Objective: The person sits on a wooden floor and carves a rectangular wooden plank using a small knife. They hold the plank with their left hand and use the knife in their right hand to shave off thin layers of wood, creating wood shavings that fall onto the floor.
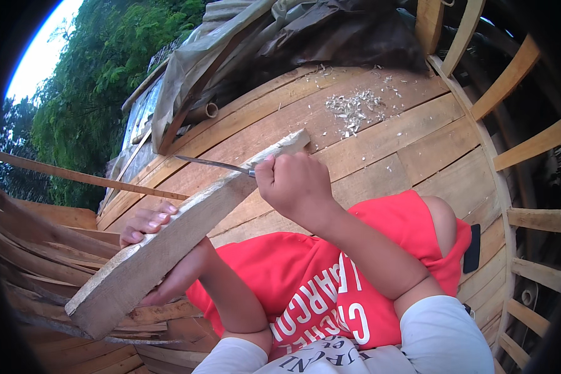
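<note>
My left hand [148, 225] grips a long rough wooden plank [168, 240] from underneath, its fingers curled over the far edge. The plank slants from lower left up to the right. My right hand [293, 184] is closed on the handle of a knife; its thin metal blade [212, 164] points left, just above the plank's upper edge. Both forearms rise from the bottom over my red shorts [305, 280].
I sit on a floor of wooden boards [386, 137] with a heap of pale wood shavings [355, 109]. A stack of thin planks [37, 249] lies at left. Dark tarpaulin [330, 31] covers things behind. Wooden railing slats [511, 81] curve along the right. Trees stand beyond.
</note>
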The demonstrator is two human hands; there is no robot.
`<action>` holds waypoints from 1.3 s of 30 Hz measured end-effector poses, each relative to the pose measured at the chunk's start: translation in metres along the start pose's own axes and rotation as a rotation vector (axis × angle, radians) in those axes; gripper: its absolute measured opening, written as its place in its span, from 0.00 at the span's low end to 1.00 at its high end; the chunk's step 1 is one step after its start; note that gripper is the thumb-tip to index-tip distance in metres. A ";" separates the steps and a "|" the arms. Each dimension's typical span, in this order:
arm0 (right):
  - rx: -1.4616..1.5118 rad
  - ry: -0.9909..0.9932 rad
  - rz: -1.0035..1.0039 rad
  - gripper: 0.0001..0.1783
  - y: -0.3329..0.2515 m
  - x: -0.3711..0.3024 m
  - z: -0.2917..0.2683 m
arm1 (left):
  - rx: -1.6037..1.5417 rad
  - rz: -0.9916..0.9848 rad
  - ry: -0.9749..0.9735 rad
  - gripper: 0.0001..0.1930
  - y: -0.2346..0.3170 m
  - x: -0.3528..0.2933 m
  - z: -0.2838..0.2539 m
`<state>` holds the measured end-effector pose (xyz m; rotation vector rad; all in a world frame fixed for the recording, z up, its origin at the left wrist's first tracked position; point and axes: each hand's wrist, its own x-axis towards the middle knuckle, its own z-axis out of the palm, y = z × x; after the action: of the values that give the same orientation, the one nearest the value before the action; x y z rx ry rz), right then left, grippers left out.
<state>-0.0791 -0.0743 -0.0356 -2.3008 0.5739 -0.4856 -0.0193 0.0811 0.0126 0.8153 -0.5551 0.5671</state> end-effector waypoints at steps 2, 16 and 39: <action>0.009 -0.025 -0.061 0.26 -0.005 -0.003 -0.008 | -0.055 0.020 -0.020 0.44 -0.002 -0.005 -0.001; 0.018 0.020 -0.008 0.26 0.008 0.002 0.007 | -0.034 0.050 -0.068 0.44 -0.001 -0.007 0.002; -0.153 -0.012 0.028 0.26 0.005 -0.002 -0.009 | -0.096 0.028 -0.120 0.44 -0.001 -0.011 0.003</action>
<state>-0.0869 -0.0814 -0.0338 -2.4348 0.6566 -0.4277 -0.0268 0.0749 0.0069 0.7543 -0.6999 0.5152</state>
